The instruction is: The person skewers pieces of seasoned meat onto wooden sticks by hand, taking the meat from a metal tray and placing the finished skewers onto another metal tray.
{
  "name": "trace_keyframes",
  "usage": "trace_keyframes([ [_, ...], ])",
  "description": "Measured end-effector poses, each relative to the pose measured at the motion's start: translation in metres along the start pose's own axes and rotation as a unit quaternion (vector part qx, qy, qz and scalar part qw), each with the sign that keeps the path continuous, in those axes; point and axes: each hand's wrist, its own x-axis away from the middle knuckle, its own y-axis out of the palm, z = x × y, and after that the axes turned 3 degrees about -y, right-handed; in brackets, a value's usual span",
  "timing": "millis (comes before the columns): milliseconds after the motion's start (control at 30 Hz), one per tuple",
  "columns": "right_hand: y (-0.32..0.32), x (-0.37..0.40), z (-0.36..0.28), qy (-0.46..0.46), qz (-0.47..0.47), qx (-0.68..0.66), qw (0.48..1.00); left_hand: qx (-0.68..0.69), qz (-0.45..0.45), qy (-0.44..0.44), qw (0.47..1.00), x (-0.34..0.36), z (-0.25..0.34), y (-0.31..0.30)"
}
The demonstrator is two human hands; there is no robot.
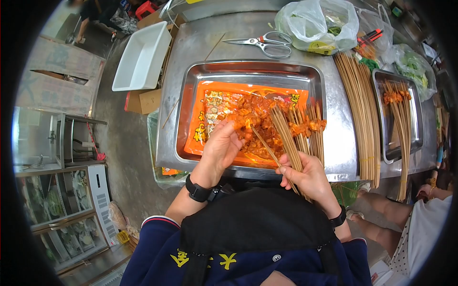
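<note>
My left hand (223,145) pinches a piece of red marinated meat (234,121) over the orange food packet (192,143). In my right hand (309,177) is a bundle of bamboo skewers (285,136). One single skewer (265,144) slants out of that hand, its tip up at the meat by my left fingers. Beneath both hands is a steel tray (179,119) holding the packet and a heap of sauced meat (257,107). Along the tray's right side lie several skewers (317,143) with meat (310,126) on their upper ends.
Scissors (261,44) lie behind the tray beside a plastic bag of greens (317,26). To the right are long bare skewers (360,119) and a smaller tray (420,128) with loaded skewers (397,95). A white bin (141,56) stands left. Another person's legs (381,214) show at right.
</note>
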Motion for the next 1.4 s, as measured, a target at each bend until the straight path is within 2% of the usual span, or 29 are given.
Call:
trace_keyframes([
  [333,0.001,0.0,-0.001,0.001,0.0,0.006,1.0,-0.038,-0.017,0.032,0.999,0.0,0.001,0.003],
  [500,0.0,-0.001,0.0,-0.002,0.003,0.002,1.0,-0.12,-0.027,0.06,0.991,0.001,-0.001,0.004],
  [633,0.001,-0.001,0.0,0.004,0.006,-0.001,1.0,-0.105,-0.041,0.078,0.991,0.003,-0.005,0.003],
  [700,-0.001,-0.002,0.002,-0.002,-0.002,-0.021,1.0,-0.046,-0.025,0.024,0.998,0.002,-0.007,0.002],
  [800,-0.004,0.0,0.002,-0.006,0.003,-0.047,0.999,0.028,-0.047,0.016,0.998,0.005,-0.01,0.005],
  [933,-0.004,-0.001,0.003,-0.011,0.002,-0.06,0.998,0.071,-0.026,-0.003,0.997,0.007,-0.013,0.013],
  [1033,-0.003,-0.002,0.003,-0.016,0.002,-0.058,0.998,0.067,-0.011,0.005,0.998,0.01,-0.011,0.02],
  [1133,-0.004,-0.003,0.004,-0.021,0.002,-0.059,0.998,0.027,-0.035,-0.005,0.999,0.007,-0.019,0.013],
  [1200,-0.005,-0.004,0.005,-0.024,0.009,-0.06,0.998,0.01,-0.056,-0.069,0.996,0.01,-0.033,0.012],
  [1300,-0.005,-0.004,0.004,-0.031,0.023,-0.059,0.997,-0.03,-0.067,-0.03,0.997,0.008,-0.033,0.011],
  [1400,-0.004,-0.003,0.003,-0.026,0.033,-0.056,0.998,-0.096,-0.088,-0.041,0.991,0.009,-0.029,0.011],
])
